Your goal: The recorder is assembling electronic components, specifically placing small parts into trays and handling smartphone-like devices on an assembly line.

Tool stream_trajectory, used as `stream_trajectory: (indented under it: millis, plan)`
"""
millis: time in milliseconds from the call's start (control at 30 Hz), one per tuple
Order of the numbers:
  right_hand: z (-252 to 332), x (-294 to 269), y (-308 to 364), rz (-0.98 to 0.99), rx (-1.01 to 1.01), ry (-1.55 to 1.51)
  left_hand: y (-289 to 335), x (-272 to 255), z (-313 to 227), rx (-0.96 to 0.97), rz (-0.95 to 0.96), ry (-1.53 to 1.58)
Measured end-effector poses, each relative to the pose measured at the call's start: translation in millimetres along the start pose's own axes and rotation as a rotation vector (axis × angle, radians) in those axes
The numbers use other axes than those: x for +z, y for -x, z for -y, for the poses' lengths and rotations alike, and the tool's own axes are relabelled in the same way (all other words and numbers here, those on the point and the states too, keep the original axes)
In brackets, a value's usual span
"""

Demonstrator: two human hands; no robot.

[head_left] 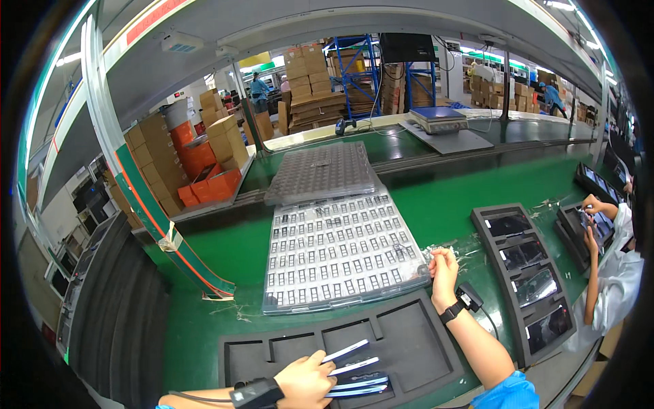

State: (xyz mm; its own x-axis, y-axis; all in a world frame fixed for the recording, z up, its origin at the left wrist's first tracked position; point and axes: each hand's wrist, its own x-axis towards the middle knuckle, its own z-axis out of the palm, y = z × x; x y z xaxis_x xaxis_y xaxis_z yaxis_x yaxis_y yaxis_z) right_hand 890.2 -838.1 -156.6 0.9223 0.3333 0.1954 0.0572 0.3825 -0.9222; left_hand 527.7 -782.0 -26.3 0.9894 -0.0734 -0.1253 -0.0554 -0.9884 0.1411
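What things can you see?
compartmented foam tray: one, black, front
thin flat pieces: several, pale edges, front
plastic tray of small parts: one, clear, centre
dimpled plastic tray: one, grey, behind it
foam tray of four panels: one, black, right
stacked foam trays: many, black, left
scale: one, blue top, back
cardboard boxes: many, brown, back
table: one, green, underneath
other people: several, blue or white clothes, around
left hand: one, black wristband, holding thin pieces
right hand: one, black wristband, beside parts tray

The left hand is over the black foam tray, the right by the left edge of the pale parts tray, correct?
No: the head view shows the right hand by the right edge of the pale parts tray; the left hand is over the black foam tray.
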Motion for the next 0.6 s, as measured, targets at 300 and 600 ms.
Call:
stream_trajectory:
  millis: [300, 600]
  plan:
    - [6.8, 1.6, 15.5, 0.029, 0.023, 0.005, 28.5, 9.2, -32.6, -0.218, -0.418, 0.107]
    - [30.2, 0.3, 17.5, 0.055, -0.108, 0.114, 20.1, 8.4, 8.6, -0.129, -0.360, 0.167]
